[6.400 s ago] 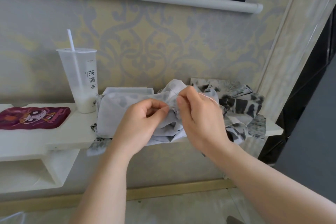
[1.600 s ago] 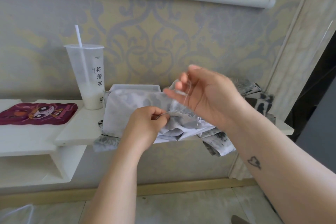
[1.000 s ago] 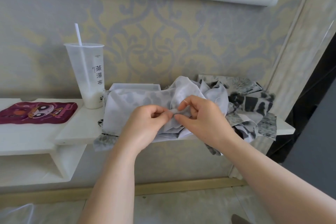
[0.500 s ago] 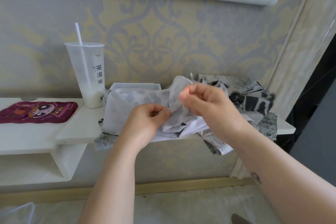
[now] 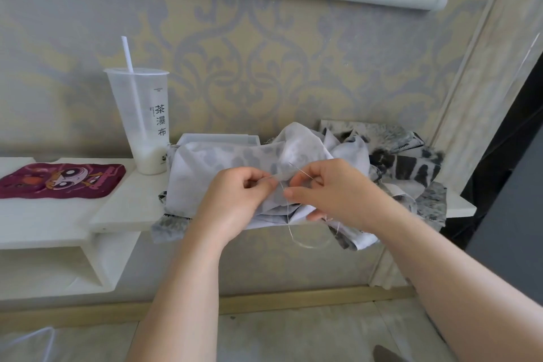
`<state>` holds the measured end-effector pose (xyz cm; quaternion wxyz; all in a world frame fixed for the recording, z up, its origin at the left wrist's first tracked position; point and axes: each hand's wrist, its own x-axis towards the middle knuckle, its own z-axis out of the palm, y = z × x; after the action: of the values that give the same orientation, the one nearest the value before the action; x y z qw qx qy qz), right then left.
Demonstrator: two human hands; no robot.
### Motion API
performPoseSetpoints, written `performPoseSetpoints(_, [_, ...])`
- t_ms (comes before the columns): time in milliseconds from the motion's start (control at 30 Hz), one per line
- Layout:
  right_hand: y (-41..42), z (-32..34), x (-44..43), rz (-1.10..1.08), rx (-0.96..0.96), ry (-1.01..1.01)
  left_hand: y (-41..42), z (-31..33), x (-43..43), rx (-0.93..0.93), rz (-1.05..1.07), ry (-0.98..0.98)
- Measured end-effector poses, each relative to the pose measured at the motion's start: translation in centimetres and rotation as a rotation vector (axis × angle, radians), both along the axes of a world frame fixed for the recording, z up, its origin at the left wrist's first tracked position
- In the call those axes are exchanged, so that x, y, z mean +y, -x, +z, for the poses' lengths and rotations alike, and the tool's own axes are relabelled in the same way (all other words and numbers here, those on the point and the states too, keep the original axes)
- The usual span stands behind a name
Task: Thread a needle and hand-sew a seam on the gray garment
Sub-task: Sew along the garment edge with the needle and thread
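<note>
Both hands are pinched shut on the work: the left hand [image 5: 235,200] nips a fold of the gray garment [image 5: 223,161], and the right hand [image 5: 332,194] holds the needle [image 5: 299,171] between fingertips at that same fold. The garment lies heaped on the white shelf [image 5: 123,211], its hem spilling over the front edge.

Change noted: half a second ago the right hand was raised clear of the cloth, drawing thread; it is now back down at the fold. A slack loop of thread [image 5: 305,242] hangs below the shelf edge. Judgement: one stitch is pulled through and the next is being set; seaming is mid-course.

Legible writing: the plastic cup [image 5: 141,123] with straw [image 5: 129,59] reads 茶瀑布. The maroon cartoon pouch [image 5: 61,181] shows no readable text.
</note>
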<state>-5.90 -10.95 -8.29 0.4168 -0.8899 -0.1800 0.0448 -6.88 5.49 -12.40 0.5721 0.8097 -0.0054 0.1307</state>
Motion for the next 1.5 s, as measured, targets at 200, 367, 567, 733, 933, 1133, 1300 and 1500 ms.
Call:
performPoseSetpoints(200, [-0.8,-1.6,1.2,-0.049,-0.156,0.006,-0.1,-0.2,0.0,0.012,-0.012,-0.003])
performPoseSetpoints(367, [0.3,0.0,0.9,0.058,-0.169,-0.511,-0.5,-0.3,0.3,0.008,-0.006,0.018])
performPoseSetpoints(567, [0.9,2.3,1.2,0.475,0.468,-0.982,-0.3,-0.3,0.2,0.021,-0.001,-0.083])
performPoseSetpoints(733, [0.5,2.2,-0.2,0.559,0.658,-0.435,0.0,0.0,0.0,0.001,-0.004,-0.033])
performPoseSetpoints(933, [-0.1,0.6,0.6,0.031,-0.001,-0.037,-0.1,-0.2,0.1,-0.018,-0.004,0.002])
performPoseSetpoints(1133, [-1.4,-0.2,0.3,-0.056,-0.310,0.150,0.3,0.2,0.4,-0.077,-0.055,-0.048])
performPoseSetpoints(1300, [-1.5,0.7,-0.5,-0.043,-0.286,0.119,0.0,0.1,0.4,-0.182,0.016,-0.120])
performPoseSetpoints(1500, [-1.9,0.2,-0.8,-0.087,-0.369,0.090,-0.1,0.0,-0.2,-0.271,0.113,-0.232])
